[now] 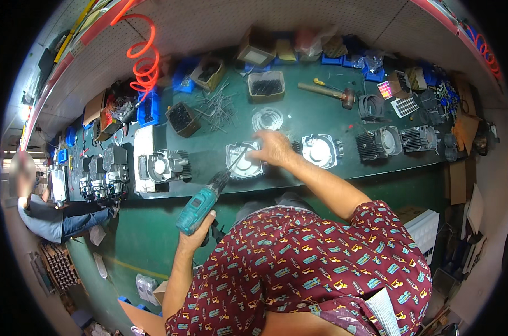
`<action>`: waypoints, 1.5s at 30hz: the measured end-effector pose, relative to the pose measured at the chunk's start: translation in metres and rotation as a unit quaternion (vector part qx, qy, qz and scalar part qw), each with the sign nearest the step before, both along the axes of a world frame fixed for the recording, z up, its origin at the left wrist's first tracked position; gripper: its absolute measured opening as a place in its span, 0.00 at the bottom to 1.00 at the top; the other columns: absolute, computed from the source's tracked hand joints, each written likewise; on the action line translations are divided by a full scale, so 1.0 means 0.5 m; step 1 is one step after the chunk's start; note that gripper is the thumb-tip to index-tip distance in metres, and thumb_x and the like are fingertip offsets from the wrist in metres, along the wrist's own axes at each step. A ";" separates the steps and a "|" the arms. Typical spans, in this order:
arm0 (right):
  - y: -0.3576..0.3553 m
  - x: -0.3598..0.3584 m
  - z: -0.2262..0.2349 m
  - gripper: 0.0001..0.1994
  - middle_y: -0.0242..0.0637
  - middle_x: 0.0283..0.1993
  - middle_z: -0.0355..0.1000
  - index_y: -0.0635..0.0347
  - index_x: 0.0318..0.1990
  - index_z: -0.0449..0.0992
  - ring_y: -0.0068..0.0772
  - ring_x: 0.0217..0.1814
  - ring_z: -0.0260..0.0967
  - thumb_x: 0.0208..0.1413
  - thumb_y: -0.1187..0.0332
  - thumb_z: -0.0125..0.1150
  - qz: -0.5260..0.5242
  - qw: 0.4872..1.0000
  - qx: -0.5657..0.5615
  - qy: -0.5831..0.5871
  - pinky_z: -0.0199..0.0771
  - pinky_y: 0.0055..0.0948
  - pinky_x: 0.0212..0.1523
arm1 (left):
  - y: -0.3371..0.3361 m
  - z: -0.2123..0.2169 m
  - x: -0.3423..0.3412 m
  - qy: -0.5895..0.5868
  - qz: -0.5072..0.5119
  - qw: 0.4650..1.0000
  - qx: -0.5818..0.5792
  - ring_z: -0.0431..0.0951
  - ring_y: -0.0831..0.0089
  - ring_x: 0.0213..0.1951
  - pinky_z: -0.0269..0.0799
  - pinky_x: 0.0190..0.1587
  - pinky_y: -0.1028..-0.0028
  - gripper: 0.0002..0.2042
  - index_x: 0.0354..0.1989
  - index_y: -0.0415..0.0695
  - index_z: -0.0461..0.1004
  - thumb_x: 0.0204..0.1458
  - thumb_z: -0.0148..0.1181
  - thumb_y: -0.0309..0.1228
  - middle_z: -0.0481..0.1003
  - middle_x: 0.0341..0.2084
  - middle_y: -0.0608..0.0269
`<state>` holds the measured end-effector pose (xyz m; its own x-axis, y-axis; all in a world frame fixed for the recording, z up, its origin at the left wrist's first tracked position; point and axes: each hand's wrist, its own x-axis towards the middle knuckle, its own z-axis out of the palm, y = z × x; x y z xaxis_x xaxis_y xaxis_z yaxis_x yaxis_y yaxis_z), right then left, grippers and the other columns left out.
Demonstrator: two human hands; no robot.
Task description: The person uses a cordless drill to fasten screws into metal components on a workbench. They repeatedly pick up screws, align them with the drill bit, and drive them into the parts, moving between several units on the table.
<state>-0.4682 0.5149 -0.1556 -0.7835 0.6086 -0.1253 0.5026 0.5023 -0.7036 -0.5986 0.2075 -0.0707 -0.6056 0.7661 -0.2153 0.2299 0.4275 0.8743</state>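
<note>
In my left hand (196, 236) is a teal cordless drill (197, 206), its grip wrapped by my fingers. Its long bit slants up and right to a round silver metal housing (244, 169) at the bench's near edge. My right hand (274, 148) is closed on the upper right of that housing, fingers bent near the bit's end; the fingertips are partly hidden, and any small part between them cannot be made out. Close to my right wrist sits another finned housing (319, 151). Behind the hand lies a pale ring-shaped part (267, 119).
On the green bench (220, 137) are more housings (163, 166) to the left and others (386, 142) to the right. Farther back lie loose rods (216, 106), a bin of dark parts (266, 85) and a mallet (327, 92). A red coiled hose (144, 61) hangs left. A person (52, 215) is at far left.
</note>
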 end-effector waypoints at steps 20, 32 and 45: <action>-0.012 -0.040 0.007 0.40 0.53 0.51 0.66 0.58 0.52 0.78 0.54 0.58 0.65 0.29 0.46 0.80 0.128 0.983 0.084 -0.097 0.72 0.45 0.57 | 0.209 0.182 -0.088 0.230 -0.264 0.919 -0.181 0.82 0.51 0.39 0.78 0.44 0.61 0.16 0.41 0.44 0.79 0.43 0.72 0.34 0.81 0.33 0.49; -0.002 -0.037 -0.002 0.41 0.51 0.52 0.66 0.58 0.55 0.77 0.52 0.59 0.65 0.31 0.46 0.81 0.142 0.982 0.076 -0.099 0.70 0.45 0.58 | 0.412 0.218 -0.130 0.245 -0.364 0.850 -0.290 0.81 0.55 0.44 0.76 0.51 0.62 0.22 0.48 0.44 0.77 0.42 0.71 0.33 0.81 0.40 0.51; -0.009 -0.041 0.003 0.40 0.52 0.51 0.68 0.59 0.53 0.77 0.53 0.58 0.66 0.32 0.45 0.80 0.131 0.981 0.092 -0.112 0.71 0.45 0.57 | 0.417 0.235 -0.128 0.199 -0.409 0.850 -0.265 0.79 0.55 0.49 0.74 0.54 0.60 0.23 0.51 0.45 0.77 0.45 0.66 0.38 0.80 0.45 0.48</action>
